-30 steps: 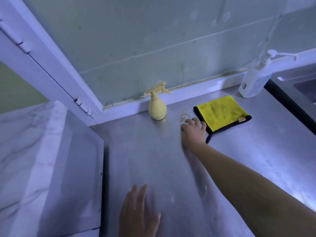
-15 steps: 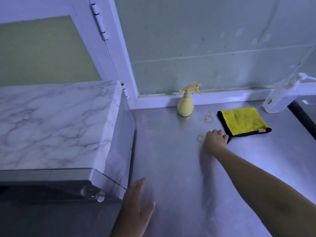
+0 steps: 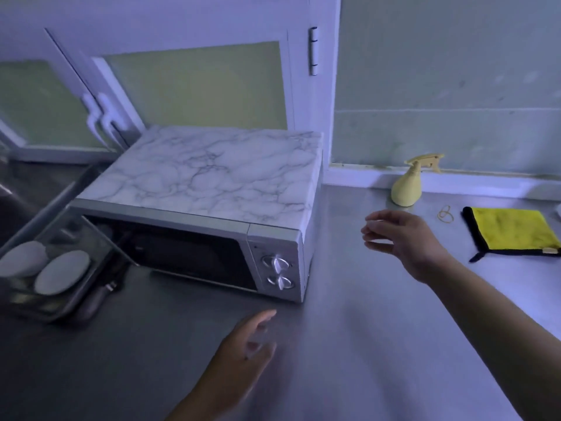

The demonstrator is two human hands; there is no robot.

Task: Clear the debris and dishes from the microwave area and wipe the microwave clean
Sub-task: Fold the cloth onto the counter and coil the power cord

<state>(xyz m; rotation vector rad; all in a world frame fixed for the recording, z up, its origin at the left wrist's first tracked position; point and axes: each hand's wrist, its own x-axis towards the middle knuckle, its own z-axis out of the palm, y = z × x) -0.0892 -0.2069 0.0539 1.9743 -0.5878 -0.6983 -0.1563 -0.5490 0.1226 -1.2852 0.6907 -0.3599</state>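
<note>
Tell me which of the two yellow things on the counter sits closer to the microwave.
The yellow spray bottle, upright against the back wall, sits nearer the microwave. The yellow cloth lies flat farther right, beyond the rubber bands.

I've only got one view here, the head cam, so there's no overlap to compare. It sits above the steel counter (image 3: 349, 344) looking forward and down, aimed at the microwave (image 3: 209, 189) from its front-right corner, fairly close. Wide lens, so edges bend. The wall runs behind the microwave, and counter stretches off to the right of it. Both forearms come in from the bottom edge.
</note>
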